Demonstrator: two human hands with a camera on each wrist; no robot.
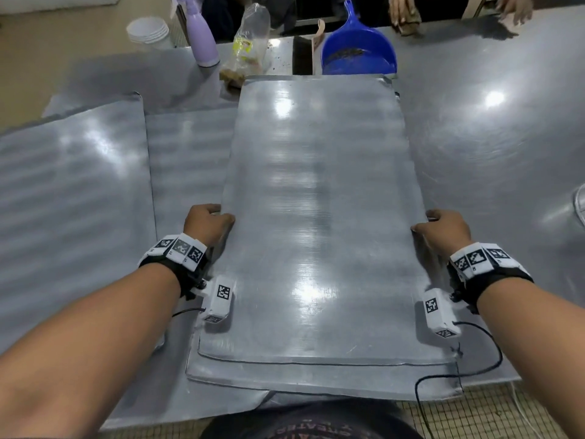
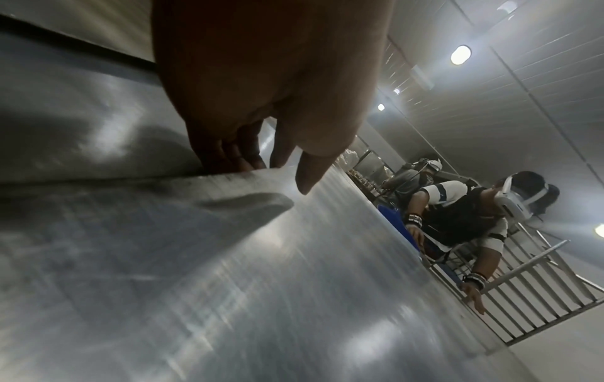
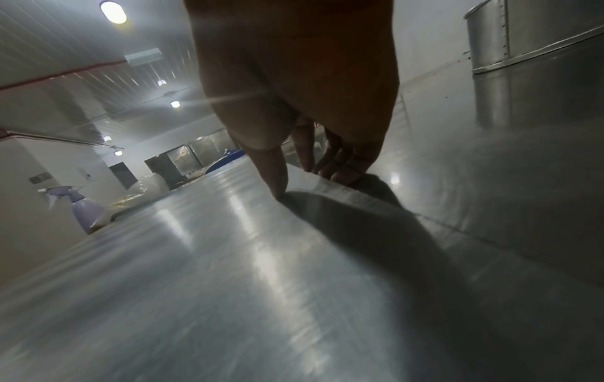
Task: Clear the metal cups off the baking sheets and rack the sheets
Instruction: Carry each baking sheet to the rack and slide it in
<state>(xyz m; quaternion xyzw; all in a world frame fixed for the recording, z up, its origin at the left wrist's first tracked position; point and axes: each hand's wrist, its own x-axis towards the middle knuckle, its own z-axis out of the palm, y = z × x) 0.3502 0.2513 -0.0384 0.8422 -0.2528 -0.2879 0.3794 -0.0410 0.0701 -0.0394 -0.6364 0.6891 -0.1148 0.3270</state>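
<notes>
A long bare baking sheet (image 1: 319, 198) lies lengthwise in front of me, on top of a second sheet (image 1: 316, 380) whose near edge sticks out below it. My left hand (image 1: 207, 221) grips the top sheet's left edge (image 2: 183, 178), thumb on top and fingers curled under. My right hand (image 1: 443, 228) grips its right edge (image 3: 343, 190) the same way. No metal cups show in any view. More flat sheets (image 1: 69, 198) lie on the steel table (image 1: 493, 147) to the left.
At the table's far side stand a lilac spray bottle (image 1: 202, 39), a plastic bag (image 1: 248, 45), a blue dustpan (image 1: 359, 49) and stacked white cups (image 1: 148, 30). Another person's hands (image 1: 402, 11) rest there. A large metal container (image 3: 529, 33) stands to my right.
</notes>
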